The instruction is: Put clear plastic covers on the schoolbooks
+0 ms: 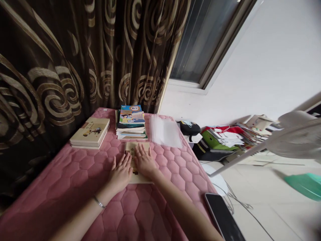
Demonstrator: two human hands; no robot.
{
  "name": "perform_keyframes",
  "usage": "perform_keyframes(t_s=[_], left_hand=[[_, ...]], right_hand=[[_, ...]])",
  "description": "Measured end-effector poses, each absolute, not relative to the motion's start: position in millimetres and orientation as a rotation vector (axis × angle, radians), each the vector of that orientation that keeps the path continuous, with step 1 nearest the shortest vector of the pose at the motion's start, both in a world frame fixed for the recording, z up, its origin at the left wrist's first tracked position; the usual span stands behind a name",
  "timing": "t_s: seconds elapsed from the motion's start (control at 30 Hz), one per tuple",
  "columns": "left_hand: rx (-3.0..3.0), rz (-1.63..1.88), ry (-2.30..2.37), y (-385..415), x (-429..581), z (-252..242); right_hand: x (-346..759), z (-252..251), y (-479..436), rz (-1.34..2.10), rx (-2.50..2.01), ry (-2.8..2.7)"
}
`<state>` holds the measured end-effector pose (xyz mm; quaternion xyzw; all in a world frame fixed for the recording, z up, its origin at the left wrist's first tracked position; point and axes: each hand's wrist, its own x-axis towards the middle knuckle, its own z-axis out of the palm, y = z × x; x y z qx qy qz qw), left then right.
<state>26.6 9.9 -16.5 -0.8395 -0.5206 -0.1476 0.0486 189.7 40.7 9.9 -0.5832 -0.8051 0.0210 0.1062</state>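
A beige book (141, 179) lies flat in front of me on the pink quilted surface (86, 187). My left hand (121, 172) rests over the book's left edge, palm down with the fingers stretched out. Flat on the cover, my right hand (144, 160) has its fingers a little spread. The hands hide much of the cover. To the left is a stack of similar beige books (91, 132). Behind the book sits a pile of books (131, 125) with a blue, illustrated cover on top. Clear plastic sheets (167, 132) lie right of that pile.
A dark phone or tablet (224, 217) lies at the right edge. Beyond it stand a white fan (292, 137), cables on the floor and a green object (304, 185). Papers and bags (223, 137) crowd the wall. A patterned curtain (105, 50) hangs behind.
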Motion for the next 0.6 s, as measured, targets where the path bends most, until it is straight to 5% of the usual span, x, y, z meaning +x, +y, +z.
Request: perform_keyframes(t_s=[0.3, 0.6], left_hand=[[-2.605, -0.493, -1.643, 2, 6, -26], [-2.724, -0.561, -1.489, -17, -17, -38]], right_hand=[[229, 9, -33, 0.386, -1.892, -2.241], [259, -1, -50, 0.511, -1.614, -2.259]])
